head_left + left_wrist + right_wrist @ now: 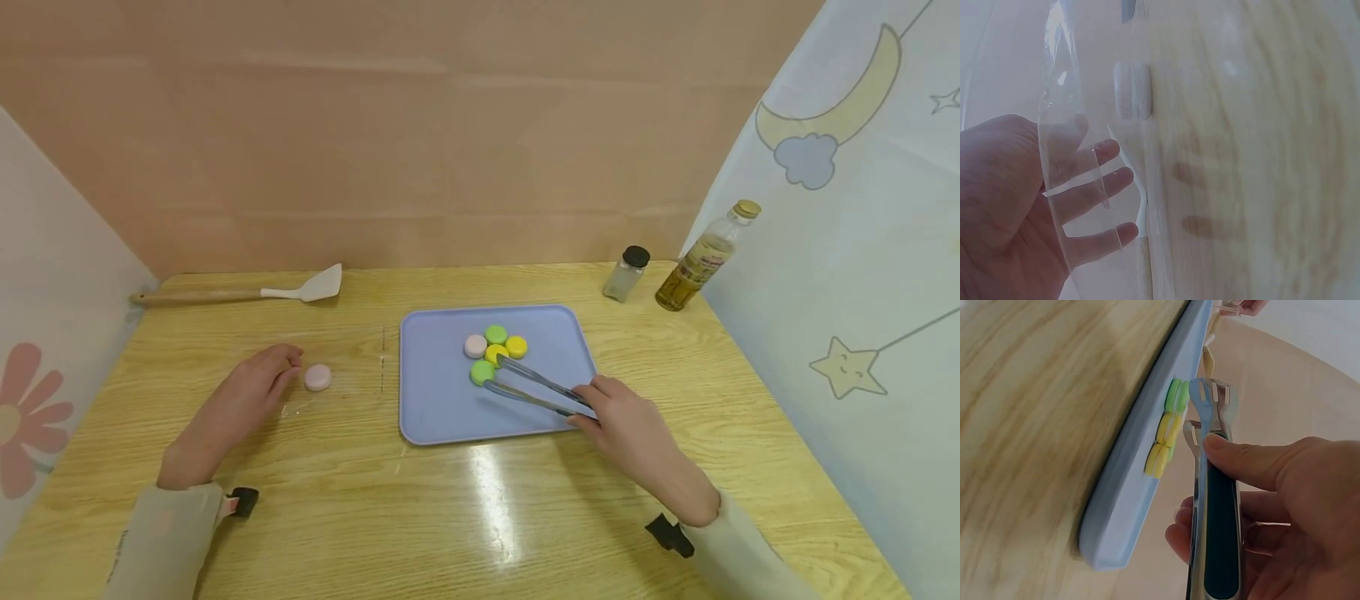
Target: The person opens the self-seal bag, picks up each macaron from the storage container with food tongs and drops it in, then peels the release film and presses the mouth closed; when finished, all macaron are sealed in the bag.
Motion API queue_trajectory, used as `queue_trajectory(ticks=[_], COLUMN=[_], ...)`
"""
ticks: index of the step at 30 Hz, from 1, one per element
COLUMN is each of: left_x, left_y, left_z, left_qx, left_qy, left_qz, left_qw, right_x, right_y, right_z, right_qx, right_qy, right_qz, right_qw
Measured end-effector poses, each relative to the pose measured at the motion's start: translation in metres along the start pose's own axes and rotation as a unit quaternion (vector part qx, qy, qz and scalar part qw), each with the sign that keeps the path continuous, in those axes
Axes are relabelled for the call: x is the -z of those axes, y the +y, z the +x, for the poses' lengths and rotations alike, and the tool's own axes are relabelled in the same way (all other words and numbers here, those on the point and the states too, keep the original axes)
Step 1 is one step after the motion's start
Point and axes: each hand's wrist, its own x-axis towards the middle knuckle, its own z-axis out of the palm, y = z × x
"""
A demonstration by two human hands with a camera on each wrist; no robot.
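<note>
My left hand (251, 383) holds the edge of a clear plastic bag (1060, 162), its film crossing in front of the fingers in the left wrist view. Just right of the fingertips, a pink macaron (318, 377) lies at the bag; inside or on top, I cannot tell. With my right hand (630, 421) I grip metal tongs (1221, 531) that have dark handle inserts. Their tips stand apart above the blue tray (442, 417), close to a green macaron (482, 372) and a yellow macaron (496, 355). More macarons, pink (475, 346), green (496, 334) and yellow (516, 347), cluster there.
A white spatula (321, 285) with a wooden handle lies at the back left. A black-capped jar (626, 273) and an oil bottle (697, 262) stand at the back right. Side walls and a brown back panel (450, 150) border the wooden table (337, 517).
</note>
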Motion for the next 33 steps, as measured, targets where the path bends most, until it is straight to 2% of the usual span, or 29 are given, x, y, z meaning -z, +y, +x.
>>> queue_trajectory(ticks=[12,20,33], left_x=[-0.001,0.000,0.001], left_y=[0.002,0.002,0.001], left_z=[-0.003,-0.001,-0.001], left_qx=[0.000,0.015,0.012], left_qy=[0.004,-0.007,-0.001], left_qz=[-0.008,-0.006,-0.004], left_qw=[1.0000,0.9998,0.9999], right_x=[-0.012,-0.017,-0.023], right_y=[0.002,0.000,-0.003], right_z=[-0.005,0.001,0.011], right_qx=[-0.013,-0.009,-0.016], right_qy=[-0.024,-0.021,-0.033], right_qz=[-0.007,0.007,0.016], right_qw=[0.9996,0.9997,0.9992])
